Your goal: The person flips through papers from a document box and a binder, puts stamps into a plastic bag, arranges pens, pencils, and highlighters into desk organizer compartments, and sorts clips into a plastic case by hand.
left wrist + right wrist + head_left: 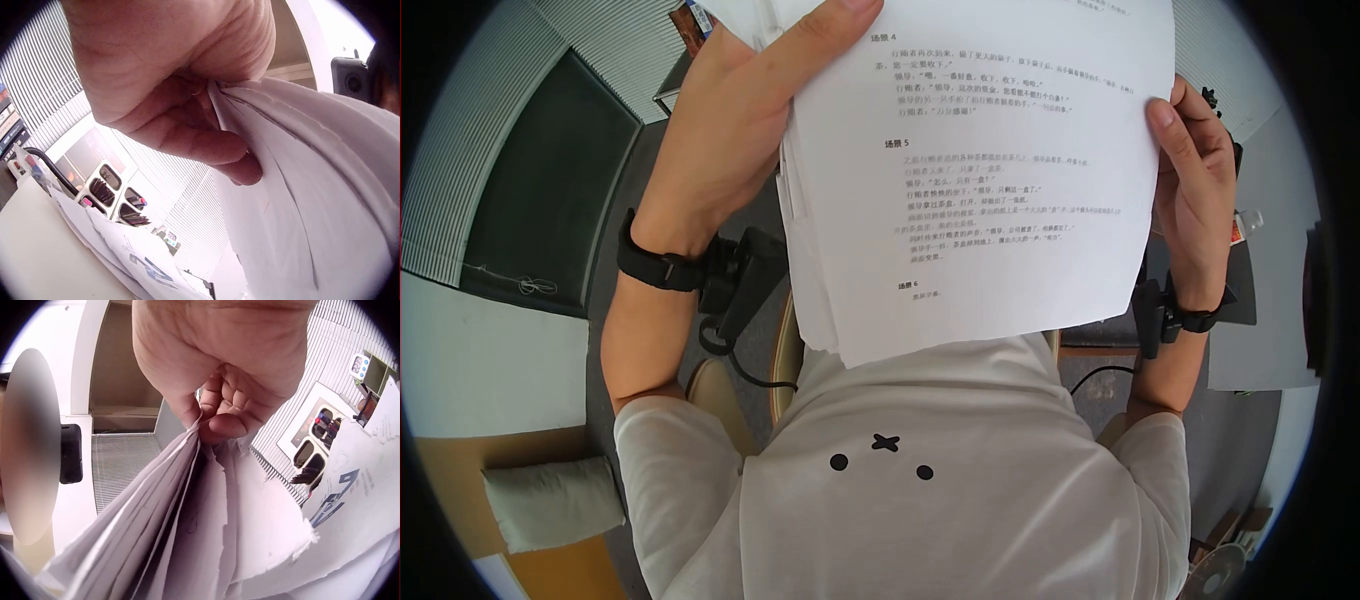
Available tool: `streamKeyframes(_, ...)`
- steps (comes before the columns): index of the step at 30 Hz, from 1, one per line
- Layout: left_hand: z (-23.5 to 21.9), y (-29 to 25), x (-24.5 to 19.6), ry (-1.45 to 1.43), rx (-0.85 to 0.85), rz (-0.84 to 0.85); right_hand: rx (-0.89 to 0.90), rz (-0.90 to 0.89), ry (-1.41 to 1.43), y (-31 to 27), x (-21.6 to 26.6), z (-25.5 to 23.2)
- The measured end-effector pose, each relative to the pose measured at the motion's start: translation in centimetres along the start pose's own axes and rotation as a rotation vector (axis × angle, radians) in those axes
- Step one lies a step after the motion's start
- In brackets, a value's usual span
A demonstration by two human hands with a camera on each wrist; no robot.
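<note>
A thick sheaf of printed papers [1000, 220] is held up before the chest, its top sheet covered in lines of Chinese text. My left hand [730, 140] grips the sheaf's left side, thumb over the front. In the left wrist view, the left hand's fingers [206, 147] curl behind the stack [300, 194]. At the opposite edge, my right hand [1200, 170] pinches the papers with the thumb in front. From the right wrist, the sheets [181, 512] fan apart below the right hand [225, 369], and some edges look torn.
A pen organiser [112, 194] with pens stands beyond the left hand, near loose papers with blue print [150, 265]. A small digital clock [359, 365] sits beside it. A bottle [1247, 226] is past the right wrist; a cushion [555, 503] lies at lower left.
</note>
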State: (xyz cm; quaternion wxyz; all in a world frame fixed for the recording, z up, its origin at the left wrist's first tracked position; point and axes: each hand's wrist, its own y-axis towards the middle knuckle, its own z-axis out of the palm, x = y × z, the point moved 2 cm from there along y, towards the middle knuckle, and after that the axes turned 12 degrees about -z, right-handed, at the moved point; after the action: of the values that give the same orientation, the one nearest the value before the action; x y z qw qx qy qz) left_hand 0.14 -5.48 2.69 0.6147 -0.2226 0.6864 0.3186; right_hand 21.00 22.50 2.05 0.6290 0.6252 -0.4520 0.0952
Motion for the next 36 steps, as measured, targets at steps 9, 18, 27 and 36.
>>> streamKeyframes(9,0.8,0.0,-0.7,-0.234,0.254,-0.049,0.035,0.000,0.015,0.0,-0.2,-0.2)
streamKeyframes(18,-0.6,0.5,1.1,-0.080,0.078,0.016,0.048,0.004,0.048,0.1,-0.1,0.0)
streamKeyframes(27,-0.2,0.2,0.5,-0.041,0.022,0.023,0.035,0.010,-0.002,0.0,-0.2,-0.1)
streamKeyframes(36,0.8,-0.2,-0.8,-0.196,0.241,-0.036,0.068,0.011,0.011,0.0,-0.3,0.1)
